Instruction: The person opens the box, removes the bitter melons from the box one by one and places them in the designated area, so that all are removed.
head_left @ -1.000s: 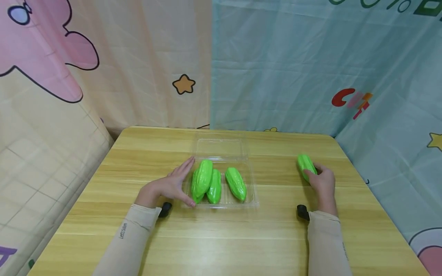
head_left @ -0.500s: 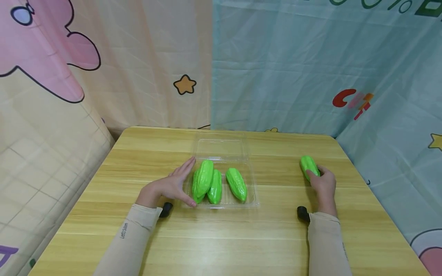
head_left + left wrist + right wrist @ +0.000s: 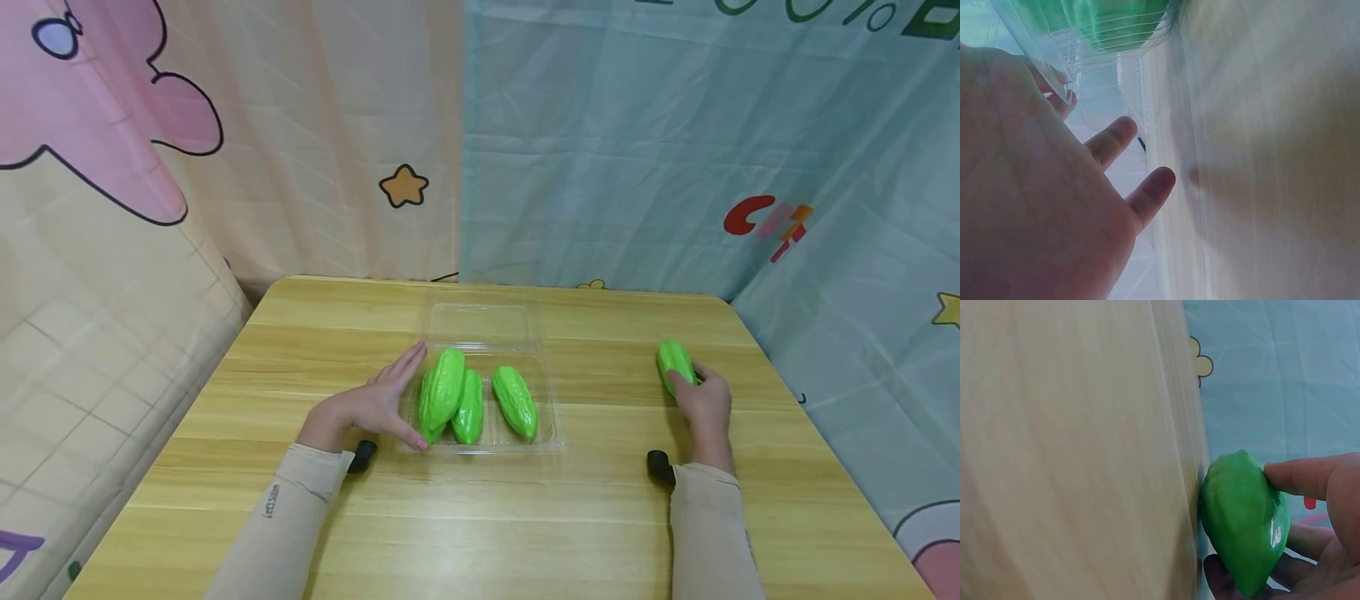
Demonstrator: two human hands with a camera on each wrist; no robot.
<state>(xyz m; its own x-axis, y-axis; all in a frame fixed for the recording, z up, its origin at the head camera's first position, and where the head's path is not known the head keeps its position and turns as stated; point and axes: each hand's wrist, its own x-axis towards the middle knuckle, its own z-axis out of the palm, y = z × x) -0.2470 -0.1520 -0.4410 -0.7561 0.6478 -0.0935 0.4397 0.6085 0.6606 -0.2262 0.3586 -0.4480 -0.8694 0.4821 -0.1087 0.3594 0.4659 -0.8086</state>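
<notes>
A clear plastic clamshell box (image 3: 555, 421) lies on the table, its lid (image 3: 480, 321) folded back toward the far edge. Three ridged green bitter melons are inside: one (image 3: 448, 387) lies tilted over at the left, another (image 3: 469, 408) beside it, the third (image 3: 515, 403) apart at the right. My left hand (image 3: 367, 410) spreads along the box's left side, thumb near the front corner and straight fingers toward the back; in the left wrist view, fingers touch the rim. Far to the right, my right hand (image 3: 703, 404) grips another bitter melon (image 3: 1244, 519) between thumb and fingers, low at the tabletop.
The wooden table (image 3: 480, 533) reaches back to hanging curtains, a cream one (image 3: 315, 167) at left and a blue one (image 3: 600, 150) at right. Black wrist devices (image 3: 362, 457) sit at both sleeve cuffs. Bare tabletop lies between the box and my right hand.
My right hand and the bitter melon it holds have shifted slightly to the right. My left hand keeps its place at the box, and the melons inside stay put.
</notes>
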